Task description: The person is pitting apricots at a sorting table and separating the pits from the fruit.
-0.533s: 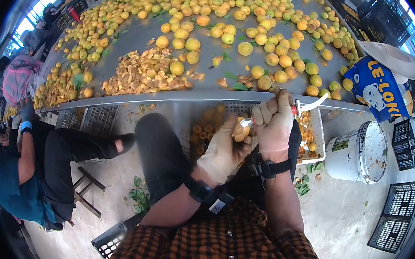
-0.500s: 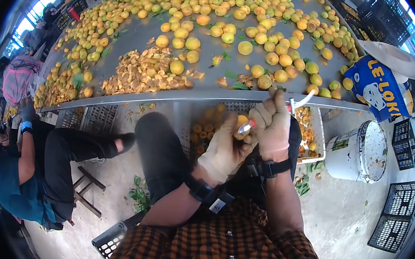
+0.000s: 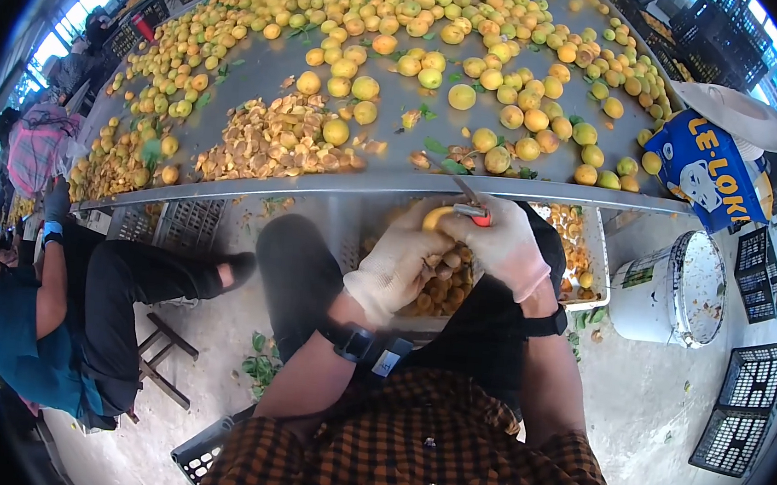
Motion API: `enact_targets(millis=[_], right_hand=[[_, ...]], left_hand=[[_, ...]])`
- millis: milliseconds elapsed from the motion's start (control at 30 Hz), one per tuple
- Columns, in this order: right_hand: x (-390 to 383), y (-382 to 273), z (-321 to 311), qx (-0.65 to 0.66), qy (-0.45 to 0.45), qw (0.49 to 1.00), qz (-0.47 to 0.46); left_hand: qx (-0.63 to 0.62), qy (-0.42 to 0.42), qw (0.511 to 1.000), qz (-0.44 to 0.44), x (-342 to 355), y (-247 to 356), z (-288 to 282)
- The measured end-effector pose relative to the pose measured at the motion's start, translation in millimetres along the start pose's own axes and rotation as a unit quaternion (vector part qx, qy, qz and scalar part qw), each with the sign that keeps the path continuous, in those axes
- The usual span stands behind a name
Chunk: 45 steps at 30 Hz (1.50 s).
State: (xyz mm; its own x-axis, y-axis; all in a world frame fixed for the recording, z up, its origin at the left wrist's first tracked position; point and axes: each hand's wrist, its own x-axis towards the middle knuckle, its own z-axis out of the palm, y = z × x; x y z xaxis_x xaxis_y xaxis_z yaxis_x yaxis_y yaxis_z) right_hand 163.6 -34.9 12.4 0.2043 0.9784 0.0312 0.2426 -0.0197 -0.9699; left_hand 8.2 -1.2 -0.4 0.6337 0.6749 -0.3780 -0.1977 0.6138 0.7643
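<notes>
Both my hands, in pale work gloves, meet above a crate between my knees. My left hand (image 3: 403, 258) is closed on a yellow apricot (image 3: 435, 217), of which only a curved part shows between the gloves. Closed beside it, my right hand (image 3: 502, 243) grips a small hand tool (image 3: 478, 217) with a red part and a thin metal end pointing up toward the table edge. The fingers cover most of this tool. Beneath the hands, apricot pieces lie in the crate (image 3: 433, 316).
Ahead stands a metal table (image 3: 393, 186) covered with apricots (image 3: 461, 96) and a heap of cut halves (image 3: 278, 136). A white tray (image 3: 604, 261) and white bucket (image 3: 667, 285) stand right. A co-worker (image 3: 50, 305) sits left; black crates (image 3: 739, 407) lie at far right.
My hands have come together, the right moving down and left toward the left hand. The tool has turned; its pale curved end, earlier pointing up and right, no longer shows there.
</notes>
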Motion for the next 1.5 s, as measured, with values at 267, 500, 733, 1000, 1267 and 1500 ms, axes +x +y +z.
enact_targets(millis=[267, 500, 733, 1000, 1267, 1500], right_hand=[[4, 17, 7, 0.095, 0.045, 0.988, 0.114], [-1, 19, 42, -0.208, 0.171, 0.959, -0.09], [6, 22, 36, -0.031, 0.2, 0.978, -0.047], [12, -4, 26, 0.166, 0.093, 0.969, 0.155], [1, 15, -13, 0.084, 0.101, 0.979, 0.154], [-21, 72, -152, -0.317, 0.316, 0.893, 0.039]], left_hand=[[0.036, 0.081, 0.995, 0.033, -4, 3, -11], [0.323, 0.277, 0.885, 0.189, 20, -23, -16], [0.476, 0.24, 0.727, 0.432, 10, 10, -22], [0.549, 0.229, 0.719, 0.359, 9, 63, -38], [0.257, 0.155, 0.953, 0.035, 9, 3, -34], [0.592, 0.04, 0.781, 0.194, 34, 35, -27]])
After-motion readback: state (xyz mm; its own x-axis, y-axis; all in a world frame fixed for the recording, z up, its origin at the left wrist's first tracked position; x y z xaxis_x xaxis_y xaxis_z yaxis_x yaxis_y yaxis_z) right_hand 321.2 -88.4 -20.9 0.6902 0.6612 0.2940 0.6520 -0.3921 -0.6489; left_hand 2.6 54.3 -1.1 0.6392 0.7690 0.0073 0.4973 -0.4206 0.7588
